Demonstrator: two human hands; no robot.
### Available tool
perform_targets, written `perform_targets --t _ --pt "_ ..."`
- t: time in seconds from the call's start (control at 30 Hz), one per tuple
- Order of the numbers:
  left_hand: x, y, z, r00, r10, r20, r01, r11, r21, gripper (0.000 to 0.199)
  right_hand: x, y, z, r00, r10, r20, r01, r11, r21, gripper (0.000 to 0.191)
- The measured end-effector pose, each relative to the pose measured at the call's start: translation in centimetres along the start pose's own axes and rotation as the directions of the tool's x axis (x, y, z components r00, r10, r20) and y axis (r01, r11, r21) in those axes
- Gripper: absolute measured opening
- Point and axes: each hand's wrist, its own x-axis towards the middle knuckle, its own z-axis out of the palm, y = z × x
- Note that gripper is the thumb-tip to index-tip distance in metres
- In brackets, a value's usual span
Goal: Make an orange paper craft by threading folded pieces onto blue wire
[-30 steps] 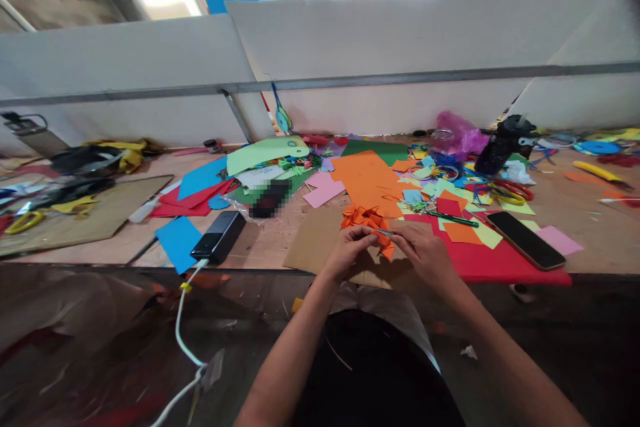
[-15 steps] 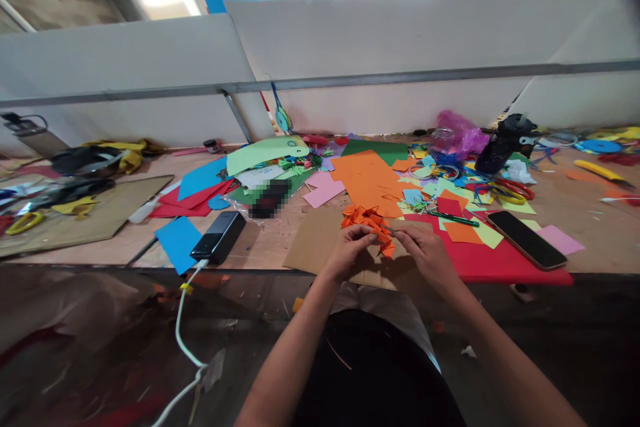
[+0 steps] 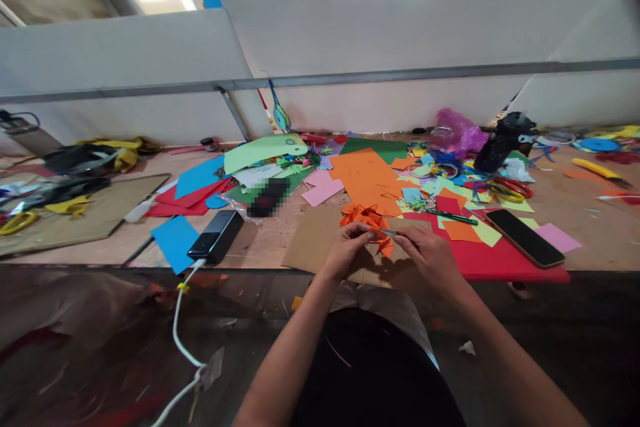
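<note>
Lying at bench point(image 3: 263, 247) front edge, brown cardboard point(image 3: 306, 240) is backed by flat orange sheet point(image 3: 367, 177). Over cardboard, folded orange cluster point(image 3: 361, 214) is pinched by left hand point(image 3: 343, 253); many folds seem done, remainder cannot be judged. Thin metallic tool point(image 3: 389, 233) is clamped in right hand point(image 3: 429, 253). Pinched fold is covered by fingers; tool tip is blurred.

Single head-worn view, facing forward and down
From the wearer's head, it looks closely across the table point(image 3: 265, 247) toward the white panels point(image 3: 400, 33).
</note>
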Motion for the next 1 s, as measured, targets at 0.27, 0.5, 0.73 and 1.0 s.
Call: perform_targets --t 0.27,0.5,0.73,1.0 --pt "-0.15 0.22 0.32 0.999 -0.038 -0.005 0.038 0.997 -0.07 0.034 0.05 -0.15 -0.19 1.0 -0.02 0.004 0.02 0.998 -0.052 0.036" --pt "-0.2 0.33 0.37 0.999 -0.049 -0.023 0.047 0.996 -0.079 0.036 0.05 -0.03 0.39 1.0 0.022 -0.003 -0.022 0.999 0.032 0.035" --pt "-0.09 0.05 0.03 0.999 -0.04 -0.002 0.04 0.999 -0.034 0.033 0.15 -0.43 0.3 0.999 0.037 0.007 -0.037 0.999 0.04 0.036" --pt "-0.29 0.35 0.28 0.998 -0.051 0.021 0.052 0.998 -0.031 0.035 0.3 -0.46 0.6 0.999 0.041 0.015 -0.041 0.998 0.039 0.034"
